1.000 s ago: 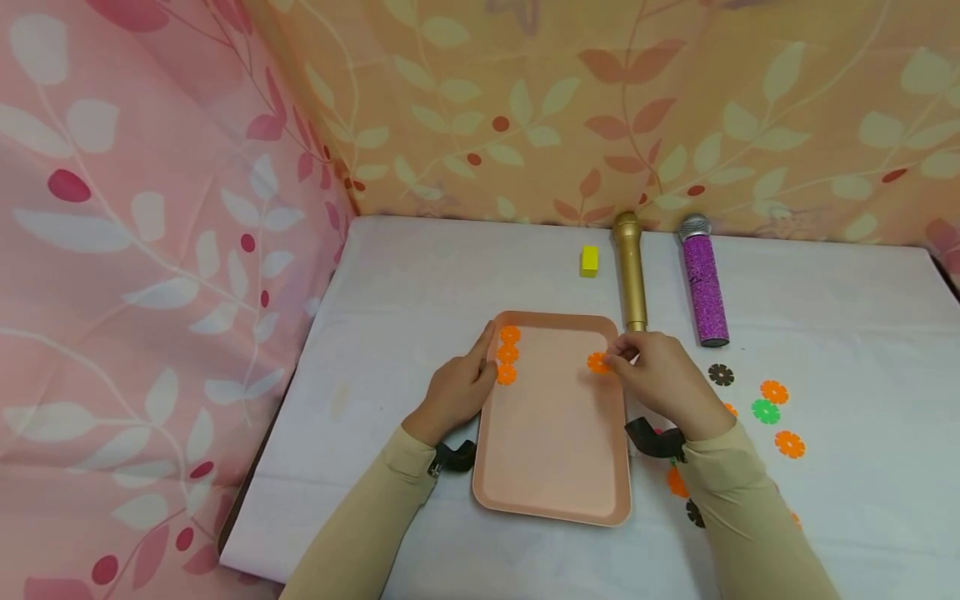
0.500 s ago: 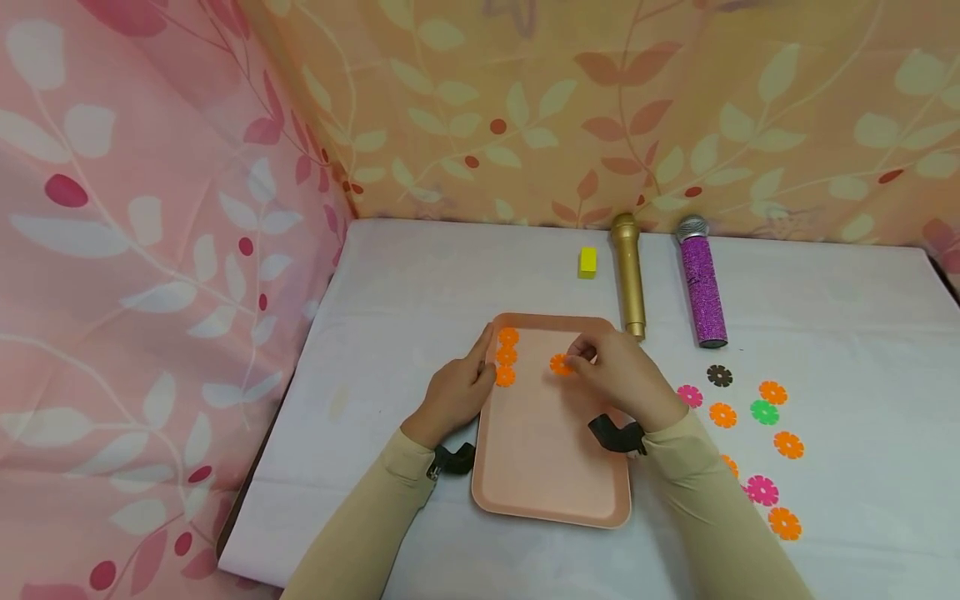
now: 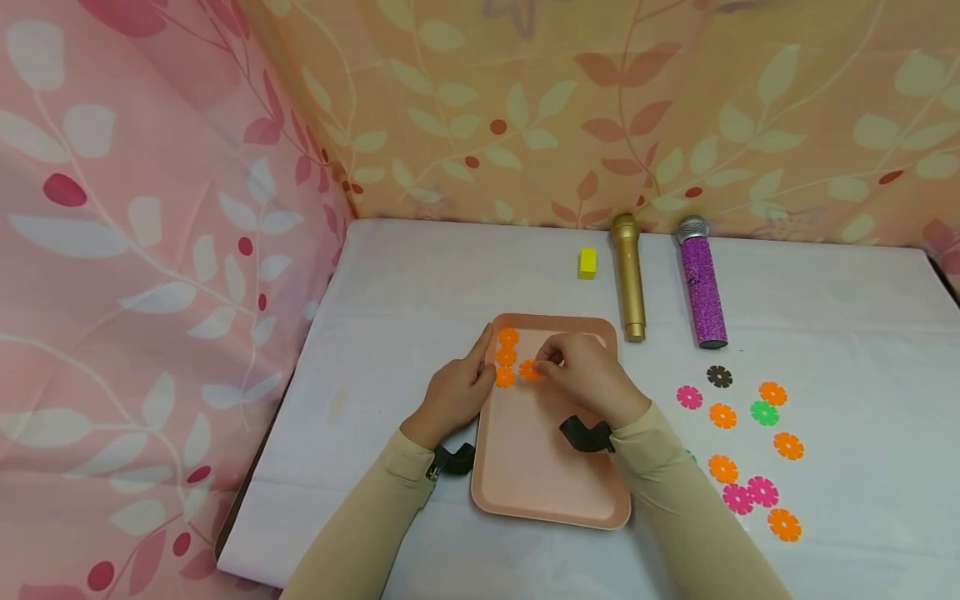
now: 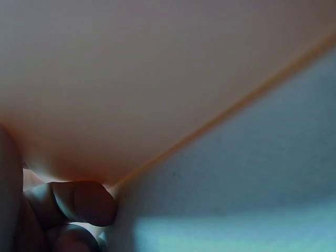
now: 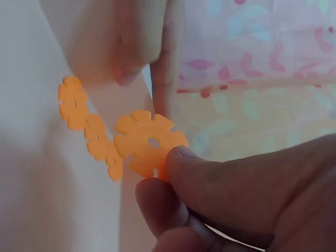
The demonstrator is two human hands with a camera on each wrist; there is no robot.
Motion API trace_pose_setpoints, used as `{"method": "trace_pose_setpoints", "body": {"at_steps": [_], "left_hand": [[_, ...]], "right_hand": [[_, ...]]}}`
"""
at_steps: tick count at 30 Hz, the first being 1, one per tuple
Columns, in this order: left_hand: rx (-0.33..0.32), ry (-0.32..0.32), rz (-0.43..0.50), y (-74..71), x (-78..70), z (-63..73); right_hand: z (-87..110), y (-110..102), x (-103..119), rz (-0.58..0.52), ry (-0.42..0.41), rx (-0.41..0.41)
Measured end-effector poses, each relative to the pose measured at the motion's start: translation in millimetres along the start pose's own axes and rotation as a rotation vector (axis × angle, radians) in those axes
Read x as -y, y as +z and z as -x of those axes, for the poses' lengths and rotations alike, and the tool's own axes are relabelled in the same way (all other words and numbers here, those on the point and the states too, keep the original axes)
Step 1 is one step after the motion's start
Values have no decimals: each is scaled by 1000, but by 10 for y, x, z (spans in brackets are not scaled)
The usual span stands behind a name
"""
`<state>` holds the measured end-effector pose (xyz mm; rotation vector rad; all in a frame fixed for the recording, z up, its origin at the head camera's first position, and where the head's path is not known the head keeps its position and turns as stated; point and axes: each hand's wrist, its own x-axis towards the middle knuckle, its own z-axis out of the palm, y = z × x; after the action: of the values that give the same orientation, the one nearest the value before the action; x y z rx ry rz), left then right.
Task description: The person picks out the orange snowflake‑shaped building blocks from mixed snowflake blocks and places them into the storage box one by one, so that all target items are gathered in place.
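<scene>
Pinching an orange flower-shaped disc [image 5: 139,134] in the right grip [image 3: 588,373] over the peach tray [image 3: 551,492], just right of three orange discs [image 3: 507,356] along its left side. Holding the tray's left edge in the left grip [image 3: 452,396]. Facing a yellow block [image 3: 587,263] on the worktop [image 3: 427,279].

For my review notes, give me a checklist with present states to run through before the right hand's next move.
1. Orange disc held: ok, pinched between thumb and finger of the right hand.
2. Tray steadied: ok, the left hand grips its left edge.
3. Three placed discs in line: ok, in a column along the tray's left side.
4. Held disc touching the tray: cannot tell.
5. Gold microphone off the tray: ok, beyond its far right corner.
6. All orange discs on the tray: not ok, loose orange discs lie on the table.
</scene>
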<state>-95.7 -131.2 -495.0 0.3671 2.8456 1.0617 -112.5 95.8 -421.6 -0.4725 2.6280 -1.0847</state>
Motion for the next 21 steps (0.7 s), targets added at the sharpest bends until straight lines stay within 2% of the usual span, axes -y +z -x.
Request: {"method": "trace_pose_setpoints", "body": {"at_steps": [5, 14, 21], "left_hand": [[0, -3, -12, -4, -6, -5], [-2, -6, -21, -5, -10, -8], [-9, 5, -40, -3, 7, -10]], "right_hand": [[-39, 98, 7, -15, 22, 21], [-74, 248, 2, -43, -5, 29], [-88, 334, 1, -61, -28, 71]]}}
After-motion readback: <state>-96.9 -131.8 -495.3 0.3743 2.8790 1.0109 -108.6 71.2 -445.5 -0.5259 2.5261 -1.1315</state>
